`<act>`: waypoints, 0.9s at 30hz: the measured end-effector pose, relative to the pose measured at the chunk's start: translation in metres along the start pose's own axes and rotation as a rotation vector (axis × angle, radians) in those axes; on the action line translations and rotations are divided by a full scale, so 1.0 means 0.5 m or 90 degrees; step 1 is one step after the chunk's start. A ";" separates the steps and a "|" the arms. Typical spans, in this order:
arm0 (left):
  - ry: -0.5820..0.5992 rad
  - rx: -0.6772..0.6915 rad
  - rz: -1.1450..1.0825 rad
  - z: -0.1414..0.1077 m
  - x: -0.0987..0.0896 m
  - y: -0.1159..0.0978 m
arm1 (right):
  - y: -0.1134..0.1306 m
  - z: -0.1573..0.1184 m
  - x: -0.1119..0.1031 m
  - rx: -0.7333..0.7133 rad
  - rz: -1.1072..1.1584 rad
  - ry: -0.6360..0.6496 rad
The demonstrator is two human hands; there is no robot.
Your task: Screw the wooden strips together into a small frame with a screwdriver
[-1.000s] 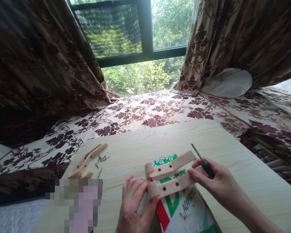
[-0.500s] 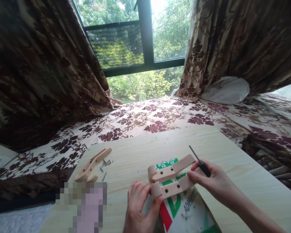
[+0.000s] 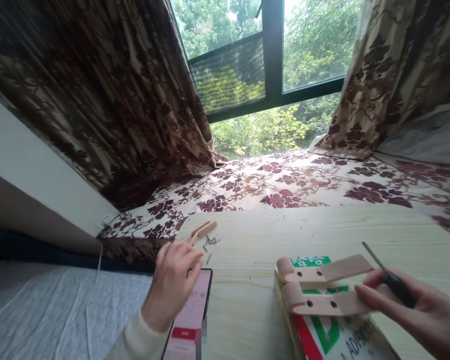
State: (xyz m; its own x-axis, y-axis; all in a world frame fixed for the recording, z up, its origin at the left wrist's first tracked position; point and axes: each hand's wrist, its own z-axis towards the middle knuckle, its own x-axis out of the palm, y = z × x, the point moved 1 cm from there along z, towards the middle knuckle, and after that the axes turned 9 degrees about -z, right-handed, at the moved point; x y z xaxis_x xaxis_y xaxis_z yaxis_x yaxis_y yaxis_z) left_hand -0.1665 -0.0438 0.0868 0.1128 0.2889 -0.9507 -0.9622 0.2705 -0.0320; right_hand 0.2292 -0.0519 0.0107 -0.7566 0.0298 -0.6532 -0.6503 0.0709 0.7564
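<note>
My right hand point(image 3: 416, 305) holds a screwdriver point(image 3: 395, 285) with a dark handle, its thin shaft pointing up and left. The thumb and finger touch the right end of the nearer curved wooden piece point(image 3: 322, 302). Beside it lies a second, similar wooden piece point(image 3: 311, 272), and each shows two dark holes. Both rest on a printed box point(image 3: 322, 335) in white, green and red. At the left, my left hand point(image 3: 178, 280) hovers over the phone's top edge with loosely bent fingers, thumb apart. It partly covers another pair of wooden pieces point(image 3: 206, 229), whose lower ends are hidden.
Several loose screws point(image 3: 210, 242) lie near the left pair. A phone point(image 3: 191, 305) with a lit screen lies at the left edge of the pale wooden table point(image 3: 247, 300). Beyond are a flower-patterned cloth point(image 3: 277, 185), curtains point(image 3: 153, 100) and a window point(image 3: 273, 65).
My left hand has left the wooden pieces on the box and moved left over the phone. My right hand stays at the nearer piece with the screwdriver. The view has turned left.
</note>
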 end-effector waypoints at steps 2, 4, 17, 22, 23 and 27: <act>0.037 -0.018 0.040 0.044 0.013 0.049 | 0.001 -0.005 0.006 -0.005 0.001 -0.067; 0.086 -0.014 0.069 0.087 0.039 0.081 | 0.008 -0.014 0.013 -0.009 0.008 -0.123; 0.216 -0.102 0.075 0.184 0.143 0.108 | 0.015 -0.021 0.024 -0.002 0.020 -0.128; 0.220 -0.129 0.056 0.188 0.154 0.104 | 0.019 -0.022 0.020 0.002 0.019 -0.111; 0.221 -0.134 0.050 0.188 0.158 0.103 | 0.019 -0.020 0.016 -0.003 0.011 -0.112; 0.219 -0.152 0.023 0.190 0.167 0.104 | 0.013 -0.006 0.001 -0.035 -0.014 -0.028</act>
State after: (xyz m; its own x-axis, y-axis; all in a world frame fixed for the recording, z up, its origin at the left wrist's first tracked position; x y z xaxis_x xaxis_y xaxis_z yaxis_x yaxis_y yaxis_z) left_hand -0.1837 0.0816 0.0353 0.0277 -0.0405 -0.9988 -0.9990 0.0337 -0.0291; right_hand 0.2244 -0.0546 0.0154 -0.7391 0.0721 -0.6697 -0.6705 0.0167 0.7417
